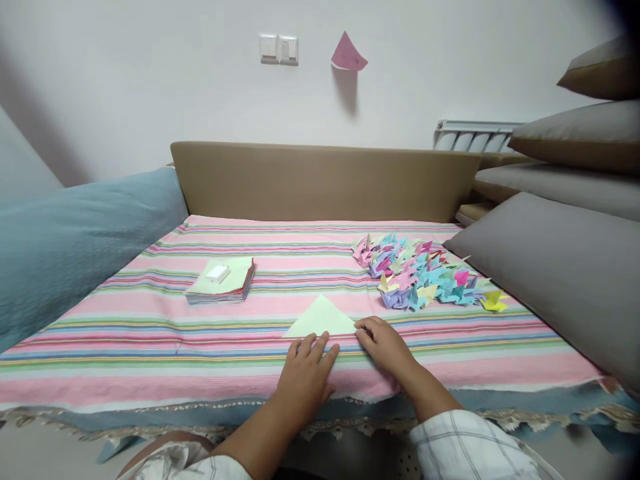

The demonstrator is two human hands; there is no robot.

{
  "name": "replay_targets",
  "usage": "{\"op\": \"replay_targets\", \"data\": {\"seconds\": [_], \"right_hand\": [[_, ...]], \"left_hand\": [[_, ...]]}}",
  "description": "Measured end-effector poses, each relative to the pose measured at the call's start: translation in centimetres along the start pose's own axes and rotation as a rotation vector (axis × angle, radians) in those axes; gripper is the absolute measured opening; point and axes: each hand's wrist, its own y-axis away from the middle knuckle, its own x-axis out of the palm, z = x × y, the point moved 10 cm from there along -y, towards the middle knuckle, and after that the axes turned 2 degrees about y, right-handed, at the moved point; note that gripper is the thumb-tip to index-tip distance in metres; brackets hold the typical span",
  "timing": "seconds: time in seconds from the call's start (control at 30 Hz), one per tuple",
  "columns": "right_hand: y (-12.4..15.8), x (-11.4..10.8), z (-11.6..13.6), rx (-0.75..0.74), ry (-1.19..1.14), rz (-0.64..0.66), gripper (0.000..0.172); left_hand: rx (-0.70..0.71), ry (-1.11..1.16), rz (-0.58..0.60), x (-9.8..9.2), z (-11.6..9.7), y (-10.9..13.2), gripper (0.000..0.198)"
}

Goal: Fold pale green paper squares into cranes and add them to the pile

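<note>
A pale green sheet of paper [320, 320], folded into a triangle, lies flat on the striped cloth with its peak pointing away from me. My left hand [307, 373] rests with fingers spread at the middle of the paper's near edge. At the triangle's right corner, the thumb and forefinger of my right hand [383, 343] pinch the paper. Further to the right sits a crowd of small folded paper cranes [420, 273] in pink, blue, purple, yellow and green.
A stack of square coloured paper [220, 283] stands at the left with a small white box [218, 273] on top. Grey cushions [560, 267] pile up at the right. A blue-covered armrest [90, 240] borders the left, and a tan backrest [325, 181] the rear.
</note>
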Motion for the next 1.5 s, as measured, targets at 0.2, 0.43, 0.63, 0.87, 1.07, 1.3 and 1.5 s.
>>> {"op": "replay_targets", "data": {"seconds": [0.2, 0.43, 0.63, 0.87, 1.07, 1.3, 1.5], "right_hand": [[0.2, 0.0, -0.4, 0.093, -0.181, 0.042, 0.022], [1.0, 2.3, -0.7, 0.188, -0.557, 0.231, 0.028], [1.9, 3.4, 0.5, 0.238, -0.895, 0.333, 0.036], [3.4, 4.1, 4.2, 0.204, -1.217, 0.485, 0.040], [5.2, 5.0, 7.0, 0.153, -1.331, 0.713, 0.056], [1.8, 2.3, 2.9, -0.024, -0.636, 0.284, 0.032], [0.5, 0.8, 2.5, -0.193, -0.136, 0.000, 0.035]], "left_hand": [[-0.022, 0.018, -0.041, 0.4, 0.6, 0.0, 0.069], [-0.038, 0.039, -0.048, 0.1, 1.1, -0.1, 0.064], [-0.027, 0.054, -0.032, -0.1, 1.0, -0.1, 0.062], [-0.040, 0.078, -0.029, -0.1, 1.2, -0.1, 0.063], [-0.064, 0.112, -0.038, -0.9, 1.5, 0.0, 0.051], [0.008, 0.105, 0.011, -0.5, 1.8, 0.1, 0.069], [0.055, 0.139, 0.005, -0.9, 2.0, 0.5, 0.073]]}}
